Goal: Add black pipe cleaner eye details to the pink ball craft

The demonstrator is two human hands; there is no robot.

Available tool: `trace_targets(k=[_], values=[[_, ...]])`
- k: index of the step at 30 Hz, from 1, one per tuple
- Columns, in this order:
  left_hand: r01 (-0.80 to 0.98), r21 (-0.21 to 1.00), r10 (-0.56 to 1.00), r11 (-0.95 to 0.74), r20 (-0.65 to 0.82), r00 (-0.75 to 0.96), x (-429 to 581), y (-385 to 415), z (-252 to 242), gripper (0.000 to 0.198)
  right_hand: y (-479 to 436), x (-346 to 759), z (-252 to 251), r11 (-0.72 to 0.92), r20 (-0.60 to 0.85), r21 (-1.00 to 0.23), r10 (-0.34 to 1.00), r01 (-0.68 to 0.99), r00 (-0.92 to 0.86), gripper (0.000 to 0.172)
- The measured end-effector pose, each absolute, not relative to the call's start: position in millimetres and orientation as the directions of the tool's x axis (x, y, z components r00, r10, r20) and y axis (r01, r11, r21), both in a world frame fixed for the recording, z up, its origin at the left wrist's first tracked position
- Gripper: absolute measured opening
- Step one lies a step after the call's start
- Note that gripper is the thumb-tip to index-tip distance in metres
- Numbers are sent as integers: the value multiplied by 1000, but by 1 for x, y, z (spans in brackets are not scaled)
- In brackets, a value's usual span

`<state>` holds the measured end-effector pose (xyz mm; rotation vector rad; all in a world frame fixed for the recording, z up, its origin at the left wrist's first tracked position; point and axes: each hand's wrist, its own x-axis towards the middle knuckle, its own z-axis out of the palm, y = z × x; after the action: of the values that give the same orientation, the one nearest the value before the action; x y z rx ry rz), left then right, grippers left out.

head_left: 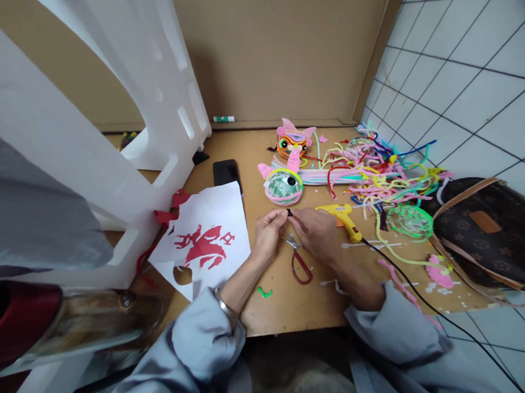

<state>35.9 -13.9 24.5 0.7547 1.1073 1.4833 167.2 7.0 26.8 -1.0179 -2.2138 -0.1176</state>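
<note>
My left hand (268, 232) and my right hand (314, 232) meet over a low wooden board (291, 304). Both pinch a small dark piece (289, 212) between their fingertips; it is too small to name. Just beyond the fingertips sits a green and white round craft figure with pink ears (282, 183). Red-handled scissors (298, 259) lie on the board under my right hand. A yellow glue gun (341, 216) rests right of my right hand, its black cord running toward me.
A second orange and pink craft figure (292, 140) stands farther back. A heap of coloured pipe cleaners (379, 168) fills the right side. A brown patterned handbag (491, 233), a black phone (226, 171), white paper with a red cutout (205, 238) and a white plastic frame (119, 110) surround the board.
</note>
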Motion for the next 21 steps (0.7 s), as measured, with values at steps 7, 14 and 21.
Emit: trace_targets(k=[7, 14, 21], values=[[-268, 962, 992, 46, -76, -104, 20, -9, 28, 48, 13, 168, 30, 734, 655, -474, 663, 487, -361, 17], [-206, 963, 973, 176, -138, 185, -1, -8, 46, 44, 11, 169, 31, 735, 597, -541, 678, 408, -429, 20], [-199, 980, 1000, 21, -19, 10, 3, -8, 43, 35, 13, 169, 28, 718, 566, -483, 693, 502, -446, 26]])
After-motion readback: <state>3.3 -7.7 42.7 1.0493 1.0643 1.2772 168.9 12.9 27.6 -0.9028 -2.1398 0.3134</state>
